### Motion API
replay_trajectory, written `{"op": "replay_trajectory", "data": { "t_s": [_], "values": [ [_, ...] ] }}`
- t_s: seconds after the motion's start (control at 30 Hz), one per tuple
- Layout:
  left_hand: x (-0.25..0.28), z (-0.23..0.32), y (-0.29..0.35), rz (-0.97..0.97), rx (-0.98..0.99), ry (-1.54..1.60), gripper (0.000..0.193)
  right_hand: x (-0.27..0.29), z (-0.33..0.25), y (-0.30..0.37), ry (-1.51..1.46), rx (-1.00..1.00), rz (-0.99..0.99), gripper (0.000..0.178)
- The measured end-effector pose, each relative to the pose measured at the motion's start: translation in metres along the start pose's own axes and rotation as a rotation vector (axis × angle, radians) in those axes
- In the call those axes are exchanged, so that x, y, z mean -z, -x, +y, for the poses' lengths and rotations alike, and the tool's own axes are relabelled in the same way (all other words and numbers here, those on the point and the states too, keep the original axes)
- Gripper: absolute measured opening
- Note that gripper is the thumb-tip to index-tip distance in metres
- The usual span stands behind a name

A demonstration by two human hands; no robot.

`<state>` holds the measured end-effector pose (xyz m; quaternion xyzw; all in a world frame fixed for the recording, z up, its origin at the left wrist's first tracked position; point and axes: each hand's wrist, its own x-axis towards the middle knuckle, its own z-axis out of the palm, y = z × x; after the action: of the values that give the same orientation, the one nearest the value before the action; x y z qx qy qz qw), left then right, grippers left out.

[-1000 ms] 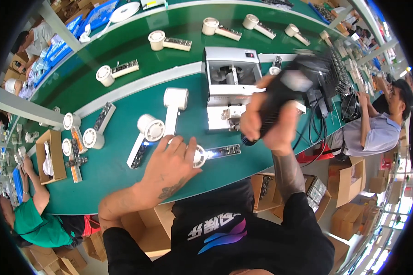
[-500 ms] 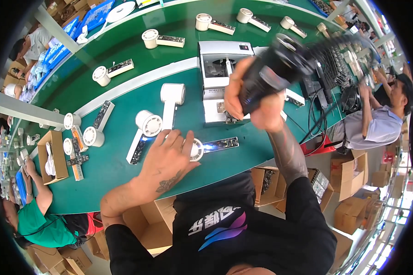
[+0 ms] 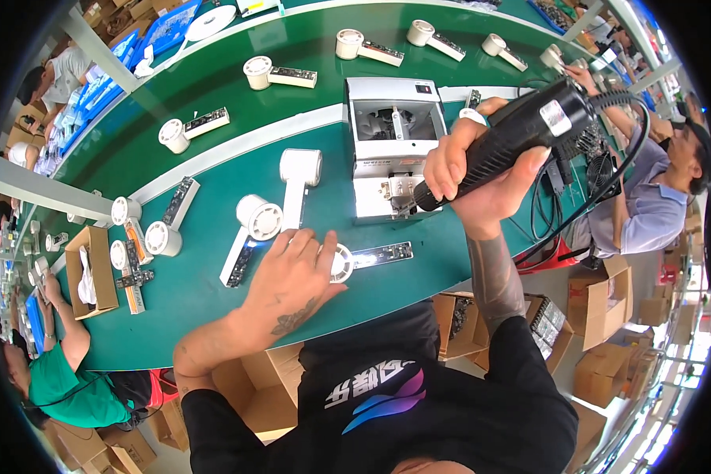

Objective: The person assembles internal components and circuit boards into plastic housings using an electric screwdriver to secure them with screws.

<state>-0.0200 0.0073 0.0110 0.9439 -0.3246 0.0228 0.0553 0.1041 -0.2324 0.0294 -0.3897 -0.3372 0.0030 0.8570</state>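
The right hand grips a black electric screwdriver, its tip slanting down before a silver machine near the far edge of the desk. The left hand bends its fingers around the head of a white fan by the front edge; whether they clamp is unclear. That fan's lit circuit board points right.

Two assembled-looking white fans crowd the left fingertips, and a cardboard box occupies the left end. Black cables clutter the right end. Beyond the far edge, more fans line a green belt.

The left hand hides part of its fan; whether the screwdriver's tip touches the machine is hard to tell. The right hand partly covers another fan behind it.
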Motion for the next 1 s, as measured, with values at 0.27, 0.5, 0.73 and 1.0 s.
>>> {"op": "replay_trajectory", "data": {
  "t_s": [0.27, 0.5, 0.73, 1.0],
  "values": [
    [0.0, 0.0, 0.003, 0.019, 0.002, 0.032, 0.065, -0.023, -0.018, 0.001, 0.275, -0.179, 0.11, 0.074],
    [0.001, 0.0, 0.002, 0.028, -0.014, 0.043, 0.065, -0.014, -0.002, 0.005, 0.417, -0.014, 0.065, 0.085],
    [0.001, 0.0, 0.003, 0.028, -0.005, 0.015, 0.065, -0.017, -0.013, 0.003, 0.115, -0.067, 0.044, 0.078],
    [-0.001, -0.001, 0.005, 0.026, 0.003, 0.022, 0.065, -0.026, -0.017, 0.003, 0.454, -0.159, 0.039, 0.075]
  ]
}}
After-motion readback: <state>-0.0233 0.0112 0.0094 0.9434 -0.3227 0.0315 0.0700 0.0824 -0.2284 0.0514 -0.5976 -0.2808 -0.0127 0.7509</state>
